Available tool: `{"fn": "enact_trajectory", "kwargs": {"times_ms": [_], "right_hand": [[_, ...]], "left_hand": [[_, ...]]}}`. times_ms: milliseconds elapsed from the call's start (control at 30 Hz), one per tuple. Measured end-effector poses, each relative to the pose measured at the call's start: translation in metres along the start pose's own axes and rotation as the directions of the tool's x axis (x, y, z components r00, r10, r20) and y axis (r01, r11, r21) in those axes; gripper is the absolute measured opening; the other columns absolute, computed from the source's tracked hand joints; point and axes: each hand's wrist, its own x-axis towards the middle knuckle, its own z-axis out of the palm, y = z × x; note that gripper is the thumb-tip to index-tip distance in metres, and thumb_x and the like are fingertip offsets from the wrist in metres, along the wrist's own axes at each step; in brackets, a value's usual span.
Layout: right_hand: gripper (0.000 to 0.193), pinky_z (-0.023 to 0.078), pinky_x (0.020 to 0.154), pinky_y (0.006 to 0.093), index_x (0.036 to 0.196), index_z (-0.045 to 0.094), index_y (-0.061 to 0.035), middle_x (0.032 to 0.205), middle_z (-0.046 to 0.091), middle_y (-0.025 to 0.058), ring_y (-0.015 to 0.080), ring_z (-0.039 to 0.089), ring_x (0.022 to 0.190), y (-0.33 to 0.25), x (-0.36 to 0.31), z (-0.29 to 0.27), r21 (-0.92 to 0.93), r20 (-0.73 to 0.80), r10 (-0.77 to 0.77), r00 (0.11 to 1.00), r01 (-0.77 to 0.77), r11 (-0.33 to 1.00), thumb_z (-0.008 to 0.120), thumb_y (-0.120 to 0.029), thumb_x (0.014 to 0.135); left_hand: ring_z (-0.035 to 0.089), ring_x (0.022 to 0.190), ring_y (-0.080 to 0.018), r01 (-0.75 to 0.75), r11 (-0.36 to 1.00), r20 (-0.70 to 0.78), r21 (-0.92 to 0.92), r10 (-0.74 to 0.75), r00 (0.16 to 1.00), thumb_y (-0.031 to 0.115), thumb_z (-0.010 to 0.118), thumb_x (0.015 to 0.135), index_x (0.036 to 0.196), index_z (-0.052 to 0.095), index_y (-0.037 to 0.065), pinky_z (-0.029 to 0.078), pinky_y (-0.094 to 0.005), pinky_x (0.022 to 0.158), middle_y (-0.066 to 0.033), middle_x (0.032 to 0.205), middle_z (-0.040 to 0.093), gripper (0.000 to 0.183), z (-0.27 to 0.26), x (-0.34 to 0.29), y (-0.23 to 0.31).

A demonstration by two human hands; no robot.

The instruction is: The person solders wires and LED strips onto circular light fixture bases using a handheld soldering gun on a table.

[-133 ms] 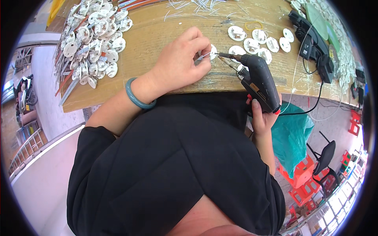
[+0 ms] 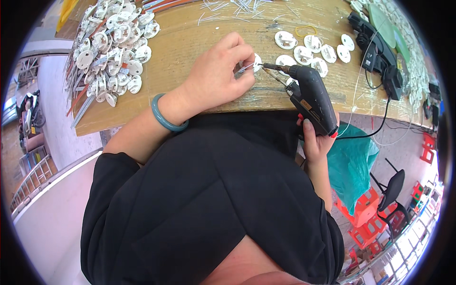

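At upper centre of the frame, the left hand sat on the wooden table with fingers curled tight, thumb and forefinger pinched on a small white round disc and thin wire leads at its edge. Right hand, at centre right just below the table edge, was wrapped closed around the grip of a black soldering gun; its metal tip pointed left and met the disc right beside the left fingertips. Teal bangle circled the left wrist. Loose white discs lay in a small group upper right of the gun, near a yellow rubber band. Big heap of finished discs with wires filled the upper left of the table. Cut wire bits were scattered along the top edge. Black power cord ran from the gun toward the right, over a green plastic bag. Black shirt filled the lower centre.
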Motion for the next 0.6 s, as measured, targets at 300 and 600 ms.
{"fn": "enact_trajectory", "kwargs": {"times_ms": [300, 600], "right_hand": [[0.044, 0.044, 0.088, 0.0296, 0.117, 0.05, 0.003, 0.107, 0.06, 0.0106, 0.0171, 0.058, 0.096, 0.0031, -0.0005, -0.0006, -0.044, 0.013, -0.047, 0.999, 0.047, 0.998, 0.071, 0.002, 0.079], [0.044, 0.044, 0.087, 0.0307, 0.116, 0.05, 0.0019, 0.106, 0.06, 0.0122, 0.0188, 0.059, 0.094, 0.0095, -0.0005, -0.0021, -0.115, 0.04, -0.163, 0.986, 0.167, 0.979, 0.071, 0.002, 0.078]], "left_hand": [[0.058, 0.071, -0.0259, 0.011, 1.0, 0.004, -0.01, -0.011, 1.0, 0.011, 0.061, 0.077, 0.082, 0.059, 0.004, 0.048, -0.0366, 0.064, -0.0095, 0.087, 0.053, 0.01, 0.0003, -0.0003, 0.0008], [0.058, 0.072, -0.0267, 0.021, 1.0, -0.005, -0.012, -0.021, 1.0, 0.011, 0.061, 0.076, 0.081, 0.058, 0.004, 0.048, -0.0368, 0.064, -0.0098, 0.087, 0.053, 0.01, 0.0013, -0.0001, 0.0007]]}}
